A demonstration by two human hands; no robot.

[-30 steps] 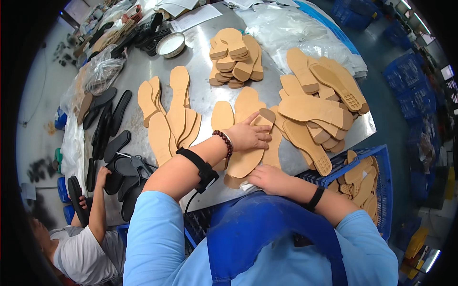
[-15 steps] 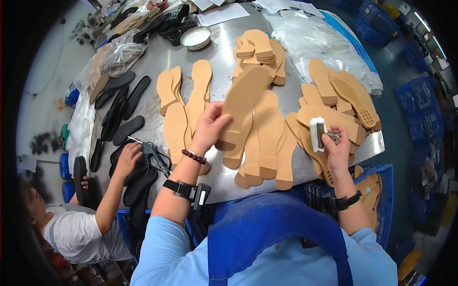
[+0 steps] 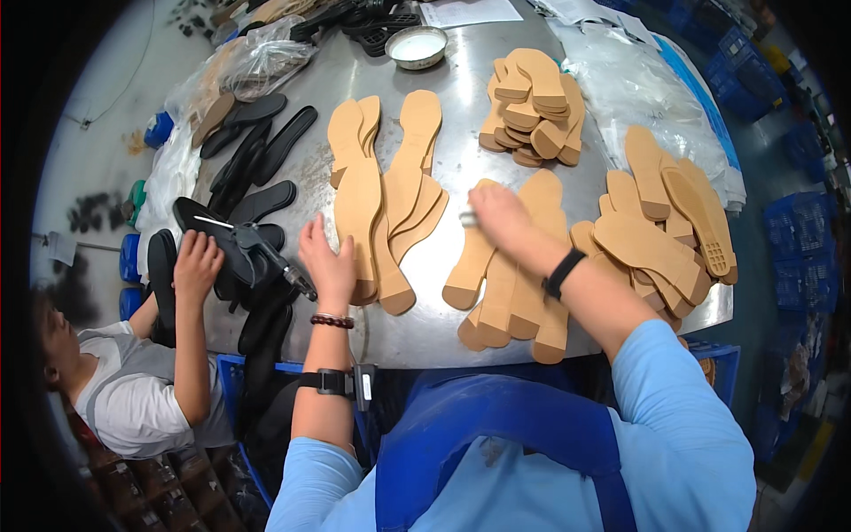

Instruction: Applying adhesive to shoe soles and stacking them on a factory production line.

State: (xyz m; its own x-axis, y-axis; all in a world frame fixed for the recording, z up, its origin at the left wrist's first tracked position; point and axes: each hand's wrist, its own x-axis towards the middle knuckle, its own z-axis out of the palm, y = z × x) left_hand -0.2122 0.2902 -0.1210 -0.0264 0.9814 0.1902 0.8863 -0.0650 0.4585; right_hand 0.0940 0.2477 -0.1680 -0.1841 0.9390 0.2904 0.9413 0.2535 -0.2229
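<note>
My left hand (image 3: 328,263) is open beside the left group of tan shoe soles (image 3: 359,204), its fingers apart and nothing in them. The thumb side lies close to the nearest sole's edge; whether it touches I cannot tell. My right hand (image 3: 503,219), slightly blurred, is closed over a tan sole (image 3: 470,266) in the middle group. A small pale, metallic end of the white-padded tool (image 3: 467,217) shows at its fingers; the rest is hidden beneath the hand. More overlapping tan soles (image 3: 525,293) lie just right of it.
A bowl of white liquid (image 3: 417,47) stands at the back. Tan sole piles (image 3: 541,106) lie far right and at the right edge (image 3: 656,248). At left a co-worker's hand (image 3: 197,266) is at black soles (image 3: 261,204) near a dark spray-gun-like tool (image 3: 279,262). Plastic sheeting (image 3: 638,97) covers the back right.
The tan sole my left hand held up is out of that hand, which has moved left. My right hand has swung left from the right pile to the middle soles.
</note>
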